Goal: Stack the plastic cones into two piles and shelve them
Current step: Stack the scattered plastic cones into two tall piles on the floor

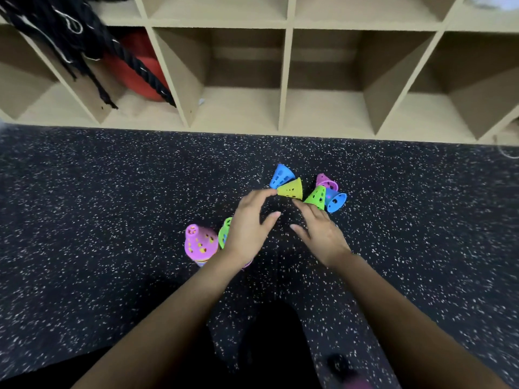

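Small perforated plastic cones lie on the dark speckled floor. A yellow cone (291,188) lies on its side, a blue one (281,175) just behind it. To the right cluster a green cone (316,197), a second blue one (335,201) and a pink one (325,181). A pink-topped stack (200,243) stands upright at the left, with a green cone (224,234) partly hidden behind my left hand (248,223). That hand is spread, its fingertips at the yellow cone's narrow tip. My right hand (320,231) reaches with straight fingers toward the yellow cone's rim, holding nothing.
A wooden cubby shelf (283,80) runs along the back, its middle and right compartments open to the floor. A red ball (140,66) and black ropes (84,46) fill the left cubbies. The floor (112,192) stretches to both sides.
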